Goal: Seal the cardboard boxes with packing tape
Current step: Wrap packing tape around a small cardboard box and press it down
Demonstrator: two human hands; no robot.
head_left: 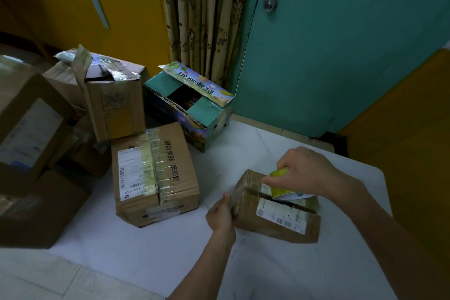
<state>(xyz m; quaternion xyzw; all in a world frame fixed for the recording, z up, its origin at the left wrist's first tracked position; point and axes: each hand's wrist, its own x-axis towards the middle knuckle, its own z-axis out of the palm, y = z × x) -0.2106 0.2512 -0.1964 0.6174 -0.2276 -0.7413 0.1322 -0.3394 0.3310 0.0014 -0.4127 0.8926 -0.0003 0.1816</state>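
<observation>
Tape roll (282,186), yellow-green, sits in the grip of the right hand (303,169), whose fingers curl round it directly over the top of a small cardboard box (275,220). The roll's lower edge is at the box's gaping centre seam, though whether it touches cannot be told. The left hand (220,214) clasps the box's left end, thumb on the top edge. The box lies on a white table (146,251), with a shipping label (282,214) on its near flap. Left of the box, near but apart, stands a larger taped carton (155,173). Farther behind and left of the box are an open printed carton (192,107) and a brown carton with torn tape (114,102). A teal door (341,44) and a flowered curtain (204,12) rise behind the box.
</observation>
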